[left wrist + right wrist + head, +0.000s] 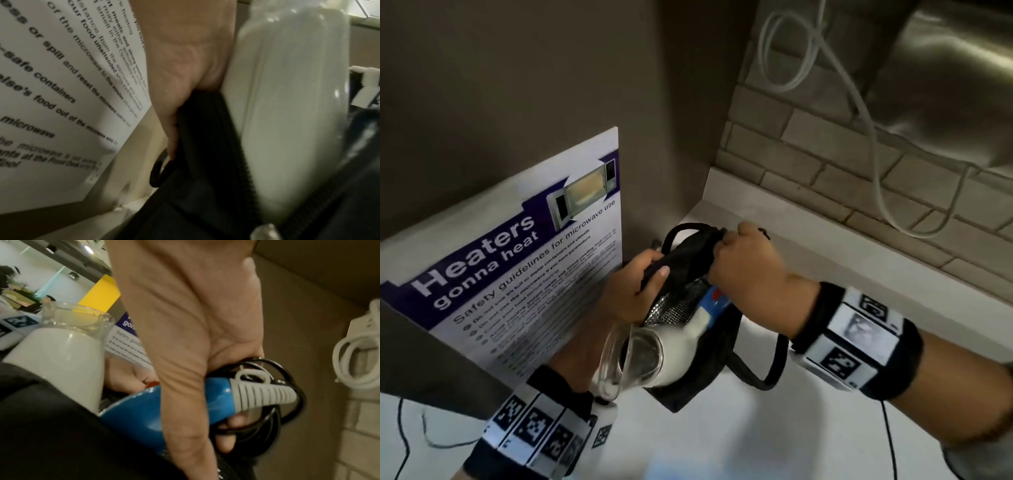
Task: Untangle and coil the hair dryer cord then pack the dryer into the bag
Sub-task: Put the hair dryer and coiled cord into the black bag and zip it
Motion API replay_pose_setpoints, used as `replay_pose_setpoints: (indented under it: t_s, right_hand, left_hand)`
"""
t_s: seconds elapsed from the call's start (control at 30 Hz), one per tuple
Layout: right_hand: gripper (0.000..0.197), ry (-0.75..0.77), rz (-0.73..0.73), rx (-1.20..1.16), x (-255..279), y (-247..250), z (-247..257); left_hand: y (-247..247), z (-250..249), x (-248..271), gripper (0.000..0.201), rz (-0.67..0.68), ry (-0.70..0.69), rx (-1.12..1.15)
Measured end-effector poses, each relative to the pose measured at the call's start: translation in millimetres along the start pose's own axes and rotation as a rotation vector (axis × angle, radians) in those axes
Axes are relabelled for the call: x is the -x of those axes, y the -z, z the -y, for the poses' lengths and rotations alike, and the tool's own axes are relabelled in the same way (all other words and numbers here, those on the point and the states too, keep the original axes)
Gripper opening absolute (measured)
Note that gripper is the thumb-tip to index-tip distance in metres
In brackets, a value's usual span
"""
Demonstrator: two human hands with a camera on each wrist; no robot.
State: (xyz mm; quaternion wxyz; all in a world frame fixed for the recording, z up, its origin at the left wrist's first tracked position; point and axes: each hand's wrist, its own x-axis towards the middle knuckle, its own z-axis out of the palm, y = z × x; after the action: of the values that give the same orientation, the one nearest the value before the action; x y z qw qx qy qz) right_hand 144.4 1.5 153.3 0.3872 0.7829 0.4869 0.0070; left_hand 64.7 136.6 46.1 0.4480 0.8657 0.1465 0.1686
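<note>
A black bag (688,274) stands open on the white table (808,428), with silver mesh lining showing inside its mouth. The hair dryer (671,346) is partly in it: the white barrel with its clear nozzle sticks out of the opening towards the camera, while the blue handle (144,415) lies across the mouth. The left hand (633,287) has a closed grip on the near edge of the bag, thumb on top of the black fabric, holding the mouth apart. The right hand (750,260) is curled around the blue handle and the coiled black cord (273,423) together, the loops gathered at the grey ribbed strain relief at the handle's end. A black strap of the bag loops out onto the table on the right. A microwave safety poster (524,260) leans against the wall just left of the bag. A white hose (873,144) hangs along the tiled wall behind.
</note>
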Motion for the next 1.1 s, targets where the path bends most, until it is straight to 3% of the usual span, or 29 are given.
replay_pose_setpoints:
  t_s: [0.1,0.17,0.23,0.3,0.37,0.47,0.57,0.7,0.8,1.0,1.1]
  right_hand:
    - [0.021,0.095,0.045,-0.007,-12.6,0.7,-6.8]
    - [0.022,0.145,0.111,-0.238,-20.6,0.4,-18.4]
    - [0.031,0.271,0.306,-0.365,-31.4,4.9,-29.7]
    - [0.045,0.411,0.523,-0.281,-44.2,9.3,-34.4]
    - [0.048,0.455,0.575,-0.288,-53.0,6.2,-34.0]
    - [0.047,0.522,0.522,-0.370,-59.7,-7.3,-33.6]
    - [0.045,0.495,0.489,-0.365,-63.1,-15.9,-32.0]
    - [0.042,0.415,0.374,-0.288,-66.6,-29.7,-18.0]
    - [0.035,0.392,0.289,-0.231,-67.6,-41.0,3.2]
    - [0.034,0.362,0.181,-0.509,-69.6,-75.2,9.6]
    - [0.029,0.376,0.244,-0.586,-69.5,-87.3,14.0]
  left_hand:
    - [2.7,5.4,-6.1,0.042,0.009,-0.009,0.039]
    - [3.8,6.3,-8.8,0.039,-0.004,-0.036,0.045]
    - [5.1,6.1,-10.9,0.033,0.000,-0.046,0.046]
    - [8.1,5.7,-13.3,0.031,0.009,-0.046,0.043]
    - [9.9,8.4,-16.7,0.031,0.023,-0.059,0.043]
    - [10.9,8.7,-17.6,0.023,0.053,-0.063,0.041]
    - [10.7,3.1,-13.5,0.004,0.054,-0.083,0.101]
    - [13.3,-2.9,-13.5,0.018,0.033,-0.088,0.145]
    - [15.6,1.5,-14.9,0.015,0.033,-0.048,0.200]
    - [12.4,3.3,-16.7,0.008,-0.048,-0.027,0.163]
    - [9.5,-0.9,-16.9,0.009,-0.045,-0.034,0.144]
